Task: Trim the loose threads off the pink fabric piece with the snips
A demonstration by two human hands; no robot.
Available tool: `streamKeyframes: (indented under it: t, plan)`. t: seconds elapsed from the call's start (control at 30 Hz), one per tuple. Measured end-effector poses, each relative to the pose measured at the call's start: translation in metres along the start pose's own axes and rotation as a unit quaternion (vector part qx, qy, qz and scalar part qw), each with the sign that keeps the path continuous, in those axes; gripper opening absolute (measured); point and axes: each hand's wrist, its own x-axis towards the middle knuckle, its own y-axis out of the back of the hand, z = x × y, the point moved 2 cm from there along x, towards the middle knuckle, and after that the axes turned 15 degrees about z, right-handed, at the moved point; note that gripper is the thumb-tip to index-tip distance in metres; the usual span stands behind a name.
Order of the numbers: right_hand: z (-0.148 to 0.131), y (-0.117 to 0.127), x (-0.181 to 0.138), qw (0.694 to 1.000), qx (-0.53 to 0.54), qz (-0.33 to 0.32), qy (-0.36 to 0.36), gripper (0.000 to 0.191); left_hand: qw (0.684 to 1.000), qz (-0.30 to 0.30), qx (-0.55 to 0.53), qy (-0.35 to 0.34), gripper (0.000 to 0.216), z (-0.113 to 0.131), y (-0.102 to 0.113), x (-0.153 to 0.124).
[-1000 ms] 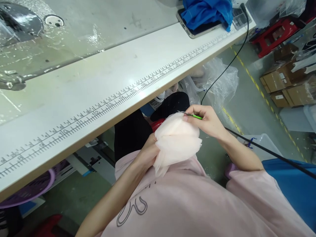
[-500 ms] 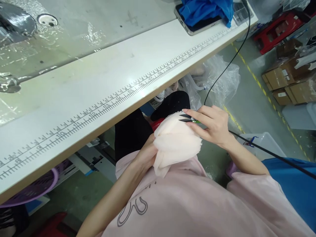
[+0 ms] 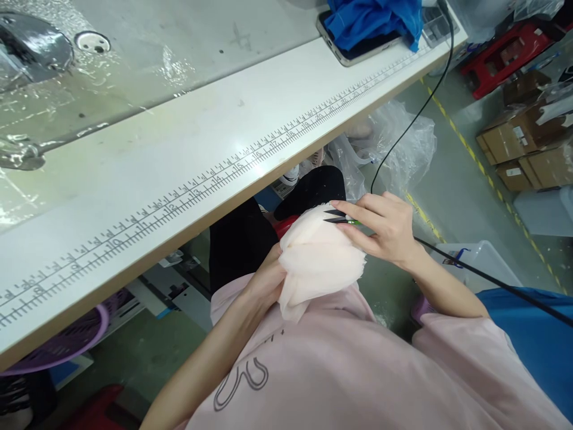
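Observation:
A pale cream piece of thin fabric [image 3: 320, 257], bunched into a rounded shape, is held above my lap. My left hand [image 3: 270, 275] grips its left side, with the fingers mostly hidden behind the cloth. At the upper right of the fabric, my right hand [image 3: 382, 227] holds small thread snips [image 3: 338, 217] between thumb and fingers. The dark blades are slightly apart and point left over the cloth. Part of the snips' green handle shows beneath the fingers.
A white table edge with a printed ruler [image 3: 215, 179] crosses ahead of me. On it lie a phone [image 3: 344, 55] and blue cloth [image 3: 371, 21]. A black cable [image 3: 421, 113] hangs at the right. Below are a purple basket [image 3: 96, 328] and clear plastic bags [image 3: 403, 140].
The view has shifted very slightly, so the table appears a little further right. My hands, the fabric and the snips keep almost the same position.

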Motion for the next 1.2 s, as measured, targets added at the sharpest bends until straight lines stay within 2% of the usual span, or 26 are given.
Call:
streamKeyframes:
  t: [0.23, 0.47, 0.6, 0.73, 1.2]
  plan:
    - [0.0004, -0.0016, -0.0002, 1.0, -0.011, 0.001, 0.005, 0.027, 1.0, 0.013, 0.011, 0.004, 0.016, 0.0014, -0.0001, -0.0014]
    - [-0.0002, -0.0035, 0.0007, 1.0, 0.0, 0.006, -0.016, 0.028, 1.0, -0.008, -0.003, 0.01, 0.016, 0.0008, -0.0017, -0.0014]
    - [-0.0013, -0.0046, 0.0007, 0.999, -0.007, -0.008, -0.035, 0.03, 1.0, 0.012, -0.003, 0.009, 0.018, 0.0023, -0.0021, -0.0026]
    - [-0.0015, -0.0045, 0.0004, 0.999, 0.001, -0.006, -0.045, 0.029, 1.0, 0.0, -0.007, 0.009, 0.017, 0.0011, -0.0006, -0.0017]
    - [-0.0015, -0.0032, -0.0028, 0.999, 0.013, 0.0, -0.042, 0.028, 1.0, 0.024, 0.004, 0.008, 0.021, 0.0033, -0.0023, -0.0039]
